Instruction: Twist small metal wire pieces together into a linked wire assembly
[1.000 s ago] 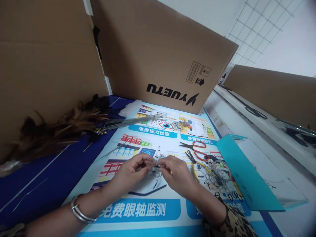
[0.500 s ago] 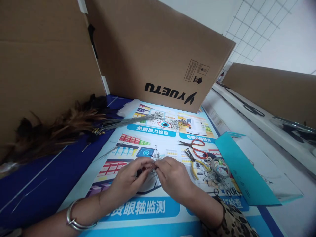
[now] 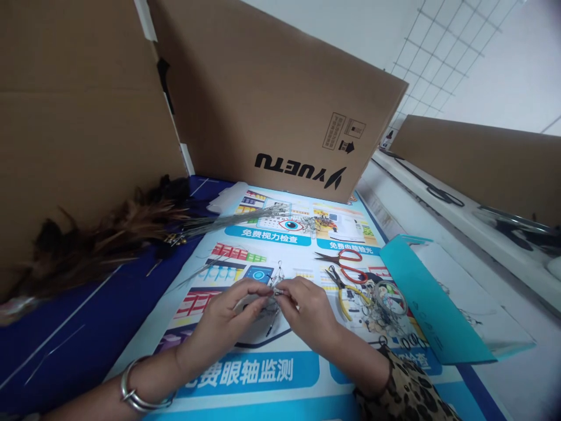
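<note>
Both hands meet over the printed sheet, fingertips pinching the middle of a small wire rig [image 3: 279,272]. This thin metal piece has a loop at its upper end and a dark strand hanging below. My left hand [image 3: 234,307], coming from the left with a silver bangle on its wrist, is closed on the rig with thumb and forefinger. My right hand [image 3: 309,310] pinches it from the other side; the fingers partly hide the joint. Right of my right hand lie red-handled scissors [image 3: 332,258], yellow-handled pliers [image 3: 340,289] and a tangle of wire pieces [image 3: 381,318].
A teal box [image 3: 432,310] stands at the right. A bundle of straight wires [image 3: 232,220] lies towards the back. Brown and black feathers [image 3: 105,237] rest on the blue cloth [image 3: 83,327] at left. Cardboard panels [image 3: 245,88] rise behind.
The strand below my fingers now slants to the lower left, and the rig's top loop has tilted slightly right. Both hands stay pinched together. The camera view has shifted a little.
</note>
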Demonstrator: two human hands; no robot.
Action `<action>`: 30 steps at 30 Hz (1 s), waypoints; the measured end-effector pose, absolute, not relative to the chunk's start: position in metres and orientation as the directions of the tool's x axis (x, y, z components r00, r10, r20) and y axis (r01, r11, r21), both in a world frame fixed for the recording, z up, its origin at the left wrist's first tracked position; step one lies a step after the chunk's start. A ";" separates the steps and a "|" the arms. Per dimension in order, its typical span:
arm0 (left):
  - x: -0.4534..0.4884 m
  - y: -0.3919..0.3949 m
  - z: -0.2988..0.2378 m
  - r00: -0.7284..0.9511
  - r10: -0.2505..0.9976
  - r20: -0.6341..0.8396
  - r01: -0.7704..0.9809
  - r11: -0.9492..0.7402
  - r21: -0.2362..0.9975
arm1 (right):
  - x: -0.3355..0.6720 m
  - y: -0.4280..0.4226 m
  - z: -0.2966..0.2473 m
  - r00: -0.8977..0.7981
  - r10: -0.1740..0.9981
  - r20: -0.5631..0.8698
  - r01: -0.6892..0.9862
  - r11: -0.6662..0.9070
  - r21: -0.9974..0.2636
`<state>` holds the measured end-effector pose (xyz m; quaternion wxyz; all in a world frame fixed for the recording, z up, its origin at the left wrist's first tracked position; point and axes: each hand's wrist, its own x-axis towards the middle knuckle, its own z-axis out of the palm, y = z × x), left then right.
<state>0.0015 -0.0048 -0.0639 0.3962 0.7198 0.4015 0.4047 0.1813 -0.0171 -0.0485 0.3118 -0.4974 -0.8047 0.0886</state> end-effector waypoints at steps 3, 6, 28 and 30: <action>0.003 -0.005 -0.064 0.371 0.886 0.277 0.274 -0.390 0.879 | 0.180 -0.019 -0.048 -0.311 0.853 0.418 0.742 0.493 -0.454; 0.004 -0.005 -0.065 0.374 0.878 0.300 0.305 -0.422 0.854 | 0.178 -0.020 -0.048 -0.327 0.849 0.415 0.737 0.504 -0.450; 0.001 -0.004 -0.070 0.367 0.834 0.412 0.218 -0.508 0.833 | 0.180 -0.018 -0.045 -0.333 0.849 0.411 0.640 0.523 -0.563; 0.001 -0.002 -0.072 0.364 0.823 0.436 0.231 -0.533 0.814 | 0.180 -0.018 -0.046 -0.324 0.854 0.407 0.629 0.516 -0.581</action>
